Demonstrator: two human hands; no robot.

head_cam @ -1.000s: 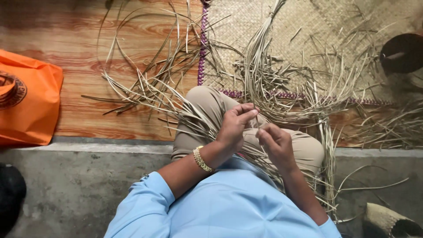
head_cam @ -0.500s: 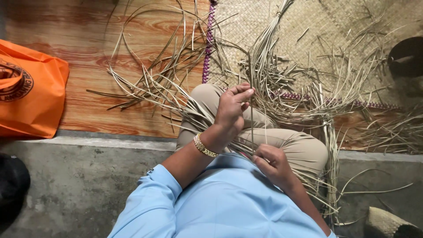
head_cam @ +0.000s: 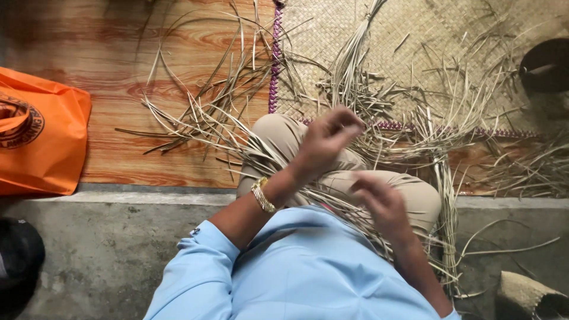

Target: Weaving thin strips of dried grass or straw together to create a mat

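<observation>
I sit cross-legged in tan trousers (head_cam: 284, 133) with a sheaf of dried leaf strips (head_cam: 237, 142) lying across my lap. My left hand (head_cam: 325, 139), a gold bracelet (head_cam: 262, 195) on its wrist, is raised above my knee with the fingertips pinched together. My right hand (head_cam: 382, 204) is lower and closer to my body, fingers curled. Both hands are blurred by motion. They appear to pinch the two ends of one thin strip, which is barely visible between them.
More loose strips (head_cam: 438, 124) spread over a woven mat (head_cam: 427, 35) with a purple edge and over wood-pattern flooring (head_cam: 118, 77). An orange bag (head_cam: 35, 142) lies at the left. A concrete step (head_cam: 89, 249) runs below. A dark round object (head_cam: 545, 65) sits top right, a woven piece (head_cam: 527, 296) bottom right.
My hands were together over my lap. They have drawn apart: the left rose up and away, the right dropped toward my body.
</observation>
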